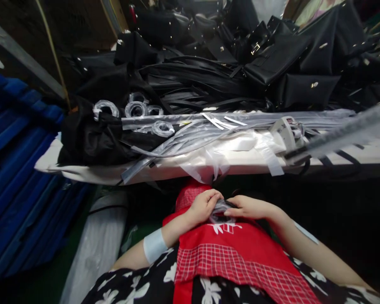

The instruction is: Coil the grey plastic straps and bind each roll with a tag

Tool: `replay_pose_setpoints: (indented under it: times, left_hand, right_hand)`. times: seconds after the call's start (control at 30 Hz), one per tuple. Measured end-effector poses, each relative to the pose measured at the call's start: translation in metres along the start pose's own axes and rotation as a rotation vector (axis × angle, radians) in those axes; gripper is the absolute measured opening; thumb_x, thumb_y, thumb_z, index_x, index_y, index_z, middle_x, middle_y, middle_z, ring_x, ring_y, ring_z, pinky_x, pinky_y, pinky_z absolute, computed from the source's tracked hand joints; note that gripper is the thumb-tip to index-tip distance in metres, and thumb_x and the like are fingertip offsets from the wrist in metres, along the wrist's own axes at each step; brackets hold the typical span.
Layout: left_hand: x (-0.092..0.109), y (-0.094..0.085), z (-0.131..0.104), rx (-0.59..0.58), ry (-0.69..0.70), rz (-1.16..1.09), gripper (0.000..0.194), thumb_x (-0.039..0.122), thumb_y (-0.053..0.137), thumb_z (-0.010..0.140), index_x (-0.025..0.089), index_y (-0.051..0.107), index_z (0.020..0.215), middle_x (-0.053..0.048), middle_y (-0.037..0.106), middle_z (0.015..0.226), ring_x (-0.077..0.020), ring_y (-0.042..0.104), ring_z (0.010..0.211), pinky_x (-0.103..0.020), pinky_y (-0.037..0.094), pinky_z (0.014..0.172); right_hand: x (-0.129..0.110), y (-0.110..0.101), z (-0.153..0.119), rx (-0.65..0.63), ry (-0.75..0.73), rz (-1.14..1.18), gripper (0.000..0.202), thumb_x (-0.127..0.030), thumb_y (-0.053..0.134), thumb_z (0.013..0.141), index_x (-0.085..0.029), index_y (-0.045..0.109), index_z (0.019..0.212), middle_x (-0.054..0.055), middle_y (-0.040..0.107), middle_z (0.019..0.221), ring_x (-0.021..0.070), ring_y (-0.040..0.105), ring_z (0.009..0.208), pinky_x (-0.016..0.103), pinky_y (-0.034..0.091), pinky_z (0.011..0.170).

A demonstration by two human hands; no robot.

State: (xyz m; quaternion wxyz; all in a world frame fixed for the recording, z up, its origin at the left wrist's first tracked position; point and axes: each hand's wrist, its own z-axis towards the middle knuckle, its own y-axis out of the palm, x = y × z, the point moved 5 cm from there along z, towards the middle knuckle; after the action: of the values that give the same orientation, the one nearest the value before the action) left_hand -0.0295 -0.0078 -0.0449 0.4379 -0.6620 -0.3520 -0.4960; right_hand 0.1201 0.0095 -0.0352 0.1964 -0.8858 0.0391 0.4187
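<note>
Over my lap, against the red apron, both hands hold a small coil wrapped in clear plastic. My left hand is closed on the coil's left side, fingers curled. On the right side my right hand grips it between thumb and fingers; a dark piece shows beneath those fingers. What lies inside the plastic is too small to tell. Similar wrapped coils rest on the table, with another coil closer to its front edge.
Black leather-like bags and dark straps are heaped along the back. Grey plastic-covered strips cross the white table edge. Blue stacked panels stand at left, near a plastic-wrapped roll. A white device sits right.
</note>
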Motion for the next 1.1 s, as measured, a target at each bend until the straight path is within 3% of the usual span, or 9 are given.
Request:
replay_pose_setpoints:
  times: [0.13, 0.23, 0.3, 0.47, 0.63, 0.8, 0.97, 1.1]
  left_hand:
    - [-0.004, 0.002, -0.002, -0.079, -0.002, 0.021, 0.032, 0.036, 0.044, 0.095, 0.017, 0.068, 0.102, -0.004, 0.072, 0.094, -0.0167, 0.064, 0.086, -0.025, 0.047, 0.078]
    - [-0.01, 0.002, -0.003, -0.07, -0.006, 0.05, 0.036, 0.034, 0.04, 0.096, 0.017, 0.072, 0.099, -0.006, 0.074, 0.092, -0.0176, 0.066, 0.086, -0.025, 0.047, 0.077]
    - [-0.016, 0.001, -0.001, -0.05, -0.016, 0.009, 0.039, 0.034, 0.039, 0.096, 0.017, 0.074, 0.099, -0.006, 0.075, 0.094, -0.0177, 0.067, 0.088, -0.024, 0.048, 0.08]
    - [-0.021, -0.006, 0.003, -0.003, -0.016, -0.06, 0.034, 0.034, 0.046, 0.094, 0.018, 0.076, 0.101, -0.006, 0.076, 0.098, -0.0179, 0.068, 0.093, -0.025, 0.047, 0.086]
    - [-0.02, -0.008, 0.001, 0.019, -0.037, -0.073, 0.034, 0.035, 0.048, 0.093, 0.018, 0.076, 0.101, -0.006, 0.076, 0.098, -0.0179, 0.068, 0.094, -0.024, 0.048, 0.084]
    - [-0.021, -0.008, 0.0, 0.032, -0.054, -0.044, 0.034, 0.035, 0.048, 0.093, 0.018, 0.077, 0.101, -0.005, 0.076, 0.096, -0.0177, 0.069, 0.091, -0.023, 0.048, 0.081]
    - [-0.019, -0.009, -0.001, 0.027, -0.057, -0.02, 0.034, 0.037, 0.049, 0.093, 0.02, 0.076, 0.102, -0.005, 0.076, 0.099, -0.0176, 0.069, 0.093, -0.024, 0.048, 0.083]
    - [-0.015, -0.009, -0.001, 0.017, -0.065, -0.003, 0.034, 0.038, 0.049, 0.092, 0.02, 0.076, 0.102, -0.005, 0.076, 0.1, -0.0175, 0.068, 0.094, -0.024, 0.048, 0.084]
  right_hand:
    - [-0.011, -0.005, 0.011, -0.041, -0.045, -0.056, 0.051, -0.058, 0.049, 0.09, -0.011, 0.069, 0.096, 0.004, 0.066, 0.078, 0.0154, 0.056, 0.067, 0.024, 0.04, 0.06]
    - [-0.025, -0.027, 0.017, -0.029, -0.028, -0.191, 0.048, -0.059, 0.056, 0.086, -0.013, 0.071, 0.092, 0.003, 0.068, 0.075, 0.0152, 0.058, 0.064, 0.023, 0.039, 0.057]
    - [-0.038, -0.058, 0.022, 0.101, -0.039, -0.247, 0.043, -0.056, 0.055, 0.088, -0.016, 0.071, 0.09, 0.003, 0.071, 0.079, 0.0158, 0.061, 0.068, 0.023, 0.041, 0.059]
    - [-0.066, -0.153, 0.04, 0.606, 0.055, -0.404, 0.043, -0.04, 0.035, 0.099, -0.016, 0.068, 0.087, 0.004, 0.073, 0.08, 0.0153, 0.067, 0.07, 0.022, 0.047, 0.063]
    - [-0.068, -0.208, 0.074, 0.835, 0.226, -0.636, 0.028, -0.028, 0.044, 0.094, -0.015, 0.07, 0.094, 0.012, 0.073, 0.097, 0.0243, 0.067, 0.091, 0.031, 0.046, 0.078]
    - [-0.062, -0.23, 0.104, 0.928, 0.358, -0.821, 0.027, -0.025, 0.049, 0.095, -0.012, 0.065, 0.111, 0.017, 0.064, 0.119, 0.0281, 0.057, 0.115, 0.038, 0.043, 0.096]
    - [-0.047, -0.243, 0.125, 0.846, 0.473, -0.867, 0.029, -0.036, 0.059, 0.094, -0.013, 0.063, 0.112, 0.01, 0.064, 0.116, 0.0228, 0.062, 0.104, 0.045, 0.05, 0.091]
    - [-0.049, -0.245, 0.123, 0.8, 0.448, -0.864, 0.03, -0.035, 0.06, 0.093, -0.014, 0.062, 0.113, 0.009, 0.064, 0.115, 0.0216, 0.064, 0.101, 0.043, 0.053, 0.088]
